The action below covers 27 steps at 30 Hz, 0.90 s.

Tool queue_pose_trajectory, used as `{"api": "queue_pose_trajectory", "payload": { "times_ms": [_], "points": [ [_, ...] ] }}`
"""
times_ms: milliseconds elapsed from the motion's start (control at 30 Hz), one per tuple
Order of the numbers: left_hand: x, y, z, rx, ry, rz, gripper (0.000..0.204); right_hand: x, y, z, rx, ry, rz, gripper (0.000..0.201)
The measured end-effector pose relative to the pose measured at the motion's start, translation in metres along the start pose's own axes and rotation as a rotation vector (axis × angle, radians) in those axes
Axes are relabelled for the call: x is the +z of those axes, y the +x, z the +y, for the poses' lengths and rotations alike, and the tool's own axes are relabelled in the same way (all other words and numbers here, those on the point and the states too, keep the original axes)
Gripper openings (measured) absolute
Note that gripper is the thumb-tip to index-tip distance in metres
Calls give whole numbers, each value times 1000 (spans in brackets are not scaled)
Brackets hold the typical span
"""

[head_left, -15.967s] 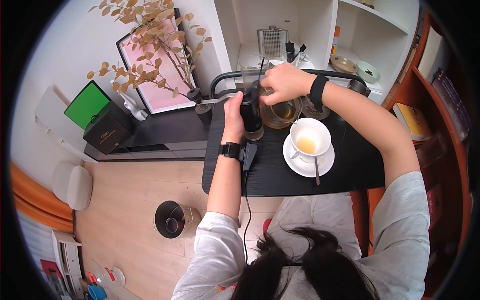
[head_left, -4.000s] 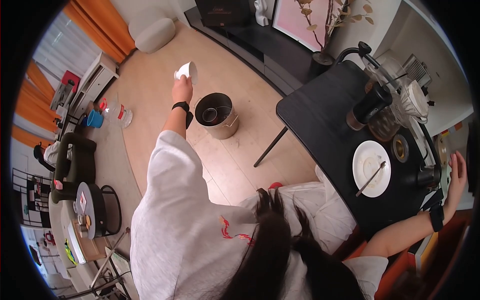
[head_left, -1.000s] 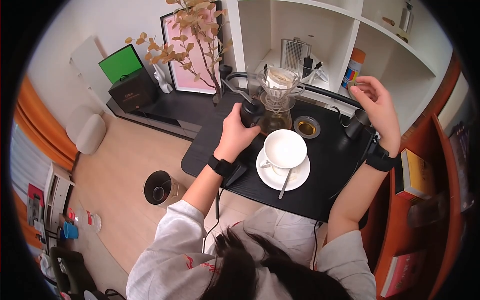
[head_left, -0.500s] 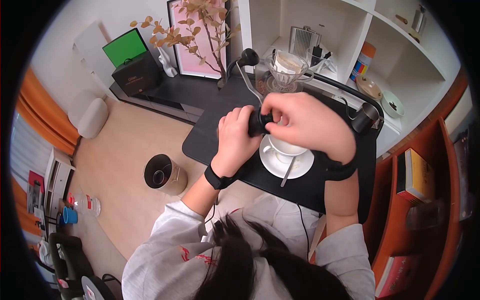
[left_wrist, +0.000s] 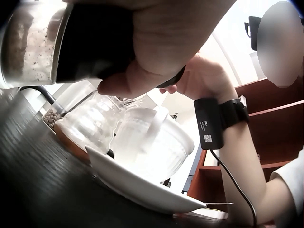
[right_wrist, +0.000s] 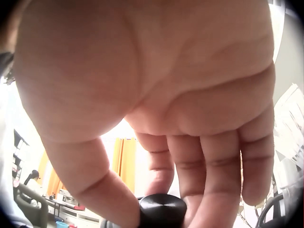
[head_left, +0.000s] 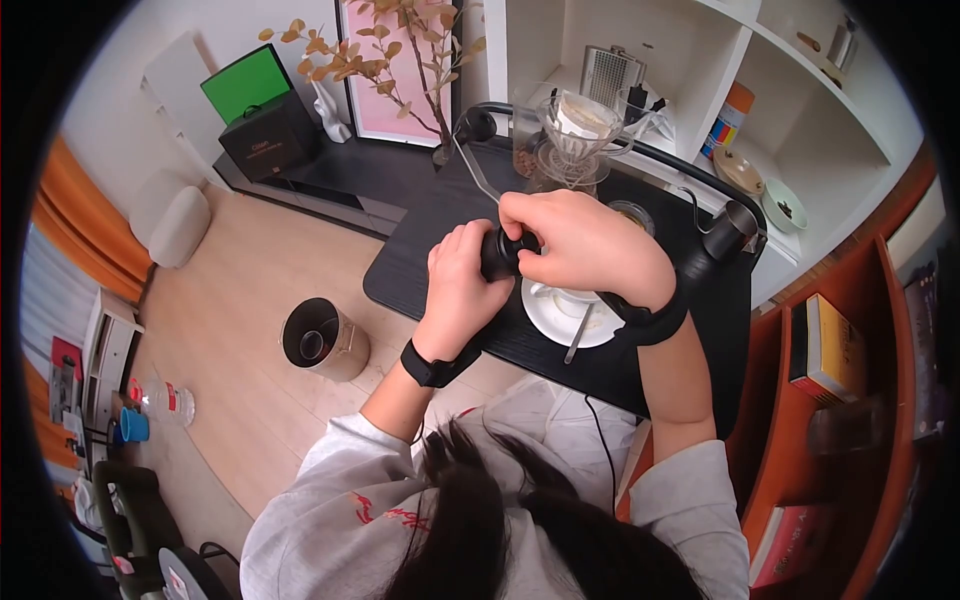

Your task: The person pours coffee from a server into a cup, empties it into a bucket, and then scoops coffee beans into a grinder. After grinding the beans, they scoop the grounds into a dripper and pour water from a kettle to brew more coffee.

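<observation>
My left hand (head_left: 462, 280) grips the body of a black hand coffee grinder (head_left: 497, 253). In the left wrist view its clear lower chamber (left_wrist: 31, 45) shows brownish bits on the wall. Fingers and thumb of my right hand (head_left: 590, 240) pinch the round black lid (right_wrist: 163, 209) on top of it. The metal crank arm (head_left: 476, 172) sticks out toward the back left and ends in a black knob (head_left: 476, 124). Just beyond the grinder, a white cup (left_wrist: 147, 142) stands on a white saucer (head_left: 545, 318) with a spoon (head_left: 577, 335), partly hidden by my right hand.
On the black table (head_left: 425, 235), a glass dripper (head_left: 580, 125) with a paper filter stands over a carafe at the back. A clear container (head_left: 525, 160) of beans is left of it, a gooseneck kettle (head_left: 730, 232) at the right. A bin (head_left: 345, 345) is on the floor.
Earlier, my left hand held the tilted cup near the bin; the cup is back on its saucer and that hand grips the grinder. My right hand came from the right side to its lid.
</observation>
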<state>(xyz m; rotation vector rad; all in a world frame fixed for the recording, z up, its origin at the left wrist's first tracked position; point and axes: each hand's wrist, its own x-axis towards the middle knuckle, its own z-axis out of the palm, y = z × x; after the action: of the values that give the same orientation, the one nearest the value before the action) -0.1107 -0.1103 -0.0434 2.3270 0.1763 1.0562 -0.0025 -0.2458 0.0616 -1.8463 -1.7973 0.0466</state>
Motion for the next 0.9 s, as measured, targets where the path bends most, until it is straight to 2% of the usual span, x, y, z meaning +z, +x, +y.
{"api": "queue_pose_trajectory", "payload": {
  "times_ms": [200,300,467,600,700,900],
  "points": [
    [-4,-2,1,-10,-17,-26,45,-2,1,1,-62,55,-9,18],
    [-6,-1,2,-5,-32,-42,45,-6,1,-3,-35,46,-60,18],
    [-12,0,2,22,-69,-18,46,-9,-2,-6,-79,64,18,19],
    [-19,-3,3,-192,-209,41,46,-23,-10,-13,-78,80,17,18],
    [-22,-3,-5,-232,-230,105,43,-27,-14,-19,-28,54,-10,18],
    [-25,-4,-9,-285,-261,195,39,-31,-17,-25,-52,41,45,17]
  ]
}}
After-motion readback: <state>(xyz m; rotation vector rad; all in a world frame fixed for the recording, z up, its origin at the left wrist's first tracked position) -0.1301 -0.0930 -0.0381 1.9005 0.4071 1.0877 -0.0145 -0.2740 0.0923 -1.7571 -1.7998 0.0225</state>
